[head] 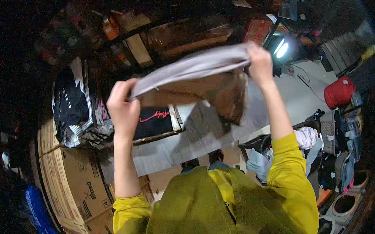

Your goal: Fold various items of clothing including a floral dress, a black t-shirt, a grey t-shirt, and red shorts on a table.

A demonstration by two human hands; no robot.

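Observation:
Both of my arms are raised in front of me, in yellow sleeves. A light grey-white piece of fabric (191, 64) stretches between my hands, blurred by motion. My left hand (123, 104) grips its left end, and my right hand (260, 62) grips its right end, a little higher. Behind and below the fabric, a brown sheet-like thing (179, 90) shows; whether it belongs to the fabric I cannot tell. Under that lies a pale grey work surface (157, 155), with a dark garment with red lettering (154, 118) at its left.
Stacked cardboard boxes (82, 179) stand at the left, below dark clothing (72, 100). A lit lamp (281, 48) is at the upper right. Folded clothes (331, 131) and a red bundle (339, 92) lie at the right. A blue bag-like thing (38, 210) is at the far left.

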